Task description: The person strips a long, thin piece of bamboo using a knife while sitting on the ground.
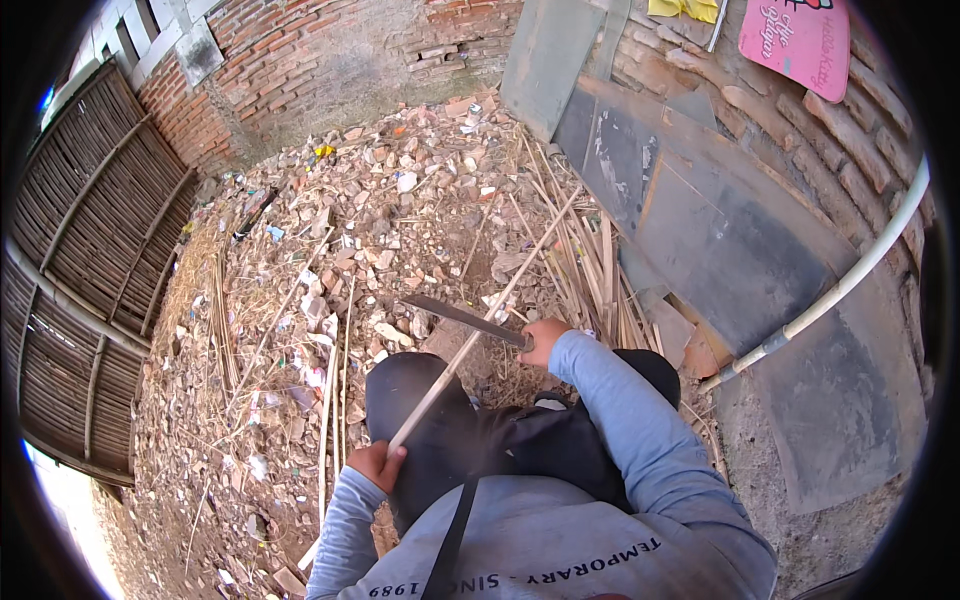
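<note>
My left hand (377,466) is closed round the near end of a long pale bamboo strip (438,388), which slants up and away to the right across my lap. In my right hand (544,341) is the handle of a machete (455,313). Its dark, broad blade points left and crosses the strip in front of my knees; whether the edge touches the strip I cannot tell. Right of the strip's far end lies a pile of split bamboo strips (585,262). More thin strips (334,410) lie on the ground by my left knee.
Broken brick and litter (390,200) cover the ground. A slatted bamboo panel (85,260) stands at the left, a brick wall (330,60) at the back. Dark sheets (720,240) lean along the right wall, with a pale pipe (830,300) across them.
</note>
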A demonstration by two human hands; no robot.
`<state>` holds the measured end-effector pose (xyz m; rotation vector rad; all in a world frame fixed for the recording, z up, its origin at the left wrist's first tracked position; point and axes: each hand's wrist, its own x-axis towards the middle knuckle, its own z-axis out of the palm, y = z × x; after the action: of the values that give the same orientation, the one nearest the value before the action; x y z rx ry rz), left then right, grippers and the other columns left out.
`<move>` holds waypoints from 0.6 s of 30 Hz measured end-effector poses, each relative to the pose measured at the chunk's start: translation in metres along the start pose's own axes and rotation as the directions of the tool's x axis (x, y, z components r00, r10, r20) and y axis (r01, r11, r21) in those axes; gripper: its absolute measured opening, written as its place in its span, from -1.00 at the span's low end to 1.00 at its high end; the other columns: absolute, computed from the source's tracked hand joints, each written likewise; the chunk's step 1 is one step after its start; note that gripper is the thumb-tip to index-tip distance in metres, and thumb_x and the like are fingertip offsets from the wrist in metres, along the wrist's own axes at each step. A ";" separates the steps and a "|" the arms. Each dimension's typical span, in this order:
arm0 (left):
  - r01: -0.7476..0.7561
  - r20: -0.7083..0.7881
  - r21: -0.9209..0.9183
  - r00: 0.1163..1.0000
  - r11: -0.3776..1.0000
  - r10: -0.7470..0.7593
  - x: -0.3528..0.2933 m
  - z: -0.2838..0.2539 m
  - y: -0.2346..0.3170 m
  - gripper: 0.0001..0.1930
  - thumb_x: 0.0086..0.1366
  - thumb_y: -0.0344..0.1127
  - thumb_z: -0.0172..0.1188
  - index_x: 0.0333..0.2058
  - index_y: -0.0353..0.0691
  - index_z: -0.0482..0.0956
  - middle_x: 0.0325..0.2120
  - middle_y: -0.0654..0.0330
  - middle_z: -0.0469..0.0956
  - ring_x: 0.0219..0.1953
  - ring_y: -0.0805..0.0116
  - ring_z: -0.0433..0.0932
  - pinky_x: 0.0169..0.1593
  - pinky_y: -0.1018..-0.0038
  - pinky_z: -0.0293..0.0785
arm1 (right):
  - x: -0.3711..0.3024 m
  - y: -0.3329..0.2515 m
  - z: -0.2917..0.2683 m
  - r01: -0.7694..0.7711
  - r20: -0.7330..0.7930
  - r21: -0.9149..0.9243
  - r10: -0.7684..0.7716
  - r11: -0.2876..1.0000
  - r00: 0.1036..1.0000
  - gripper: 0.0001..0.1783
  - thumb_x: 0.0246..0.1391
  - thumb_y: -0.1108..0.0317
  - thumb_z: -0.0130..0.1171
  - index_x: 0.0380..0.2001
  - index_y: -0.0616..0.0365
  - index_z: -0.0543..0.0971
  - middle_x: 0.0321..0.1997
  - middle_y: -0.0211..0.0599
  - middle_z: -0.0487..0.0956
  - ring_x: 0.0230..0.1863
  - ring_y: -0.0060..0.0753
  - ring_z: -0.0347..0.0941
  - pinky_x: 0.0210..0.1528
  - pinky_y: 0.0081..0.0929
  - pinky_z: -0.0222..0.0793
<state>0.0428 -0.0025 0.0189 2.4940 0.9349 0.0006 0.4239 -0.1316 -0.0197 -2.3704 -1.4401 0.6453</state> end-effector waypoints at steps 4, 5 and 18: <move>0.007 0.000 -0.004 1.000 1.000 -0.007 0.000 0.000 0.001 -0.53 0.31 0.04 0.04 -0.53 -0.30 0.43 -0.61 -0.13 0.45 -0.47 -0.18 0.49 -0.37 0.13 0.37 | -0.002 -0.002 -0.003 -0.008 -0.005 0.000 0.008 1.000 1.000 -0.51 -0.20 -0.02 0.32 -0.25 0.09 0.60 -0.28 -0.04 0.61 -0.17 0.01 0.54 -0.06 -0.20 0.43; 0.008 0.004 -0.008 1.000 1.000 -0.008 0.000 0.000 0.001 -0.53 0.31 0.04 0.04 -0.53 -0.30 0.43 -0.61 -0.13 0.45 -0.47 -0.17 0.49 -0.38 0.13 0.37 | -0.001 -0.002 -0.003 -0.005 0.006 0.012 0.005 1.000 1.000 -0.48 -0.21 -0.04 0.32 -0.22 0.10 0.60 -0.27 0.00 0.60 -0.17 0.03 0.54 -0.06 -0.19 0.43; 0.006 0.000 -0.026 1.000 1.000 -0.006 0.000 -0.001 0.003 -0.51 0.31 0.07 0.02 -0.54 -0.30 0.42 -0.61 -0.14 0.45 -0.46 -0.19 0.49 -0.38 0.11 0.37 | -0.005 -0.018 0.006 0.127 0.055 -0.021 -0.126 0.992 0.991 -0.54 -0.14 0.03 0.26 -0.20 0.08 0.58 -0.27 -0.07 0.61 -0.15 -0.02 0.53 -0.05 -0.19 0.43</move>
<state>0.0443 -0.0039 0.0214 2.4676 0.9363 0.0101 0.4054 -0.1279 -0.0155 -2.2732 -1.6149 0.6662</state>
